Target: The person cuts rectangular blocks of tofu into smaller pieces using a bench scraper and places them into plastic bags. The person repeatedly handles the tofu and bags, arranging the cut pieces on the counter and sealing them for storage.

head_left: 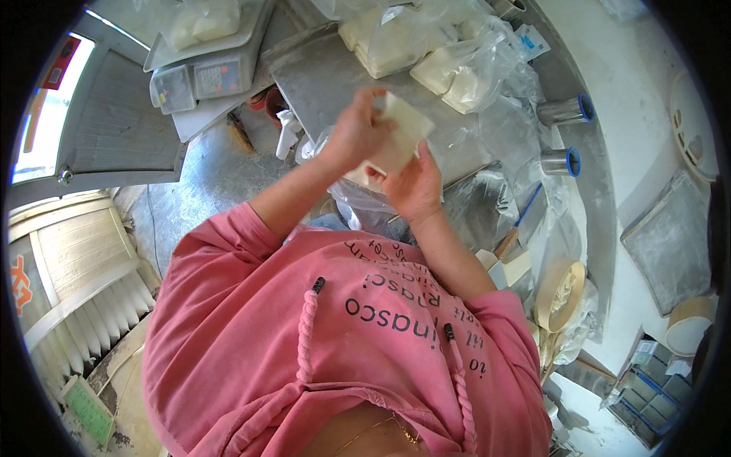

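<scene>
Both of my hands hold a pale cream, square stack or slab [406,128] over the near edge of a grey work table [325,74]. It looks like dough wrappers, but blur hides the separate layers. My left hand [362,134] grips its left side, with the fingers curled over the upper corner. From the lower right, my right hand [416,185] supports it, thumb raised along the edge. Just below is an open clear plastic bag [371,208], with more pale material [361,177] at its mouth, partly hidden by my hands.
Bagged pale slabs [388,43] and another bagged batch [457,77] lie at the table's far side. Two metal cylinders [562,108] with blue rims stand rightward, near a blue-handled brush [517,225] and a round wooden sieve [559,297]. Plastic boxes [220,77] and a grey door [123,108] are leftward.
</scene>
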The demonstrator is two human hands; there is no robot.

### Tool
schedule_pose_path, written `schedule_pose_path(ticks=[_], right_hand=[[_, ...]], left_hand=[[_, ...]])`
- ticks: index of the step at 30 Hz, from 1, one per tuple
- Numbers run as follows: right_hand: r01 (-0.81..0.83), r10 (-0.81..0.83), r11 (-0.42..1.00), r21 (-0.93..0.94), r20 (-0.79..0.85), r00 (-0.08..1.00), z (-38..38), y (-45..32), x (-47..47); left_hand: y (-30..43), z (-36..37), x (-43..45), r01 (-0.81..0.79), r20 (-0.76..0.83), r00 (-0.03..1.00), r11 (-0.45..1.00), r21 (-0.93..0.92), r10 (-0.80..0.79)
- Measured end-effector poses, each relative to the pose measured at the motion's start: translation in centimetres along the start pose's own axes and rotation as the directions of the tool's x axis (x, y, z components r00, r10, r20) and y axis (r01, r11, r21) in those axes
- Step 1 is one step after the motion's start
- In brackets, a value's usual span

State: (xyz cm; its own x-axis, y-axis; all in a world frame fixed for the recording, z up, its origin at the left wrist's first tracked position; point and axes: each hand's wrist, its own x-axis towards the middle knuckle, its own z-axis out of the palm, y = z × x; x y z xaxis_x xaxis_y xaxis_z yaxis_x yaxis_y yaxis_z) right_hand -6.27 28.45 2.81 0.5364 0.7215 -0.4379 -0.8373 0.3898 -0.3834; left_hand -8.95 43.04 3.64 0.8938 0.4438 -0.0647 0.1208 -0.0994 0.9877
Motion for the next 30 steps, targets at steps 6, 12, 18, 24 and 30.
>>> schedule_pose_path(ticks=[6,12,18,24,30], right_hand=[[-0.042,-0.264,0.738,-0.673,-0.346,0.901,-5.6,-0.3,0.8],[-0.061,-0.431,0.425,-0.903,-0.261,0.864,-9.0,-1.5,0.8],[-0.239,-0.501,-0.09,-0.967,-0.163,0.85,-7.8,-1.6,1.8],[0.081,0.011,-0.909,-0.41,0.169,0.985,-1.3,-5.3,-5.0],[0.301,0.292,-0.95,-0.076,0.112,0.95,5.4,-11.6,-6.1]], left_hand=[[-4.3,2.7,-4.2,0.04,0.021,0.999,0.986,0.16,-0.044],[-1.8,-2.3,-5.0,-0.201,-0.145,0.855,0.576,0.792,0.498],[-6.6,-6.0,-3.5,0.275,-0.208,0.959,0.792,0.544,-0.19],[0.5,-6.1,-3.2,0.366,0.265,0.93,0.601,-0.71,-0.253],[5.6,-9.5,4.0,0.269,0.219,0.958,0.851,-0.451,-0.186]])
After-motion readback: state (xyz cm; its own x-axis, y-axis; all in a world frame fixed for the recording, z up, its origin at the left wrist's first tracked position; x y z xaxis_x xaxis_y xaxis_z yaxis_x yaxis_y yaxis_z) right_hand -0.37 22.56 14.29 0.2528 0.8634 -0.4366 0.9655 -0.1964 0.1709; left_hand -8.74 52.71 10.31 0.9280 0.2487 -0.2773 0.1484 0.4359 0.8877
